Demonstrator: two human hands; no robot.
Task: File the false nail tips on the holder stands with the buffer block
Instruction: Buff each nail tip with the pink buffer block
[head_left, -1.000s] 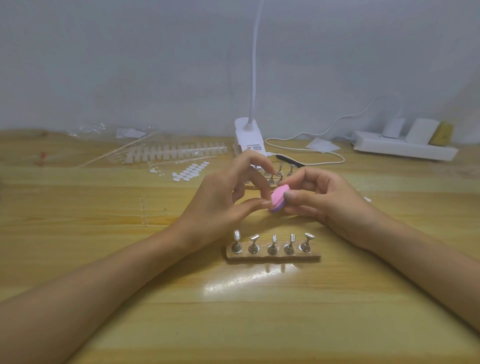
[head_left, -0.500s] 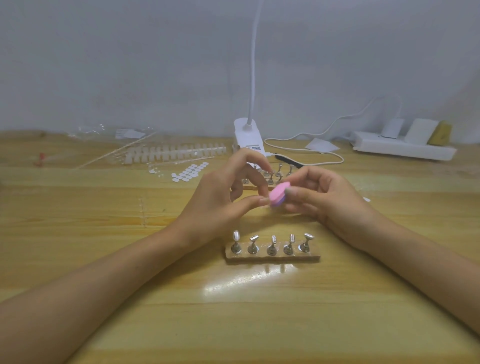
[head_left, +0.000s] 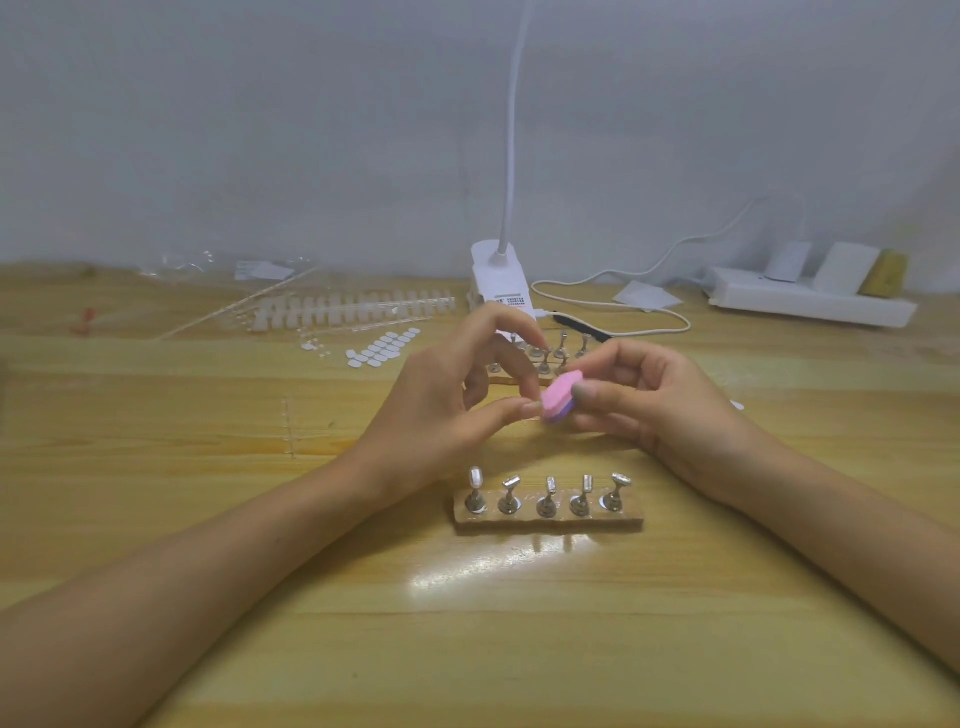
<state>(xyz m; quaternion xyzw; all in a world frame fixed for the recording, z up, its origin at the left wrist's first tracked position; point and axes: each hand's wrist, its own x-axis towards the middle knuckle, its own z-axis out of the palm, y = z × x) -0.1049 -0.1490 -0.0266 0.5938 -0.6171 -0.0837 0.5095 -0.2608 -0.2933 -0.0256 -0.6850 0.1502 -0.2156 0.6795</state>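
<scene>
Hovering just behind the wooden, metal-pegged holder stand (head_left: 550, 522), right hand (head_left: 660, 410) is pinching oval pink-and-purple buffer block (head_left: 558, 397); left hand (head_left: 431, 410) is pinching at its edge, contents indiscernible. Pink face is lying flatter than a second ago.

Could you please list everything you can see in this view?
Buffer block: one, pink and purple, between the hands.
Near holder: one, wooden base, five metal stands, before hands.
Far holder: one, metal stands, behind hands, partly hidden.
Nail tips rack: one, translucent, back left.
Adhesive tabs: many, white, beside rack.
Clip lamp: one, white, back centre.
Power strip: one, white, back right.
Left hand: one, fingertips at block's edge.
Right hand: one, pinches block.
</scene>
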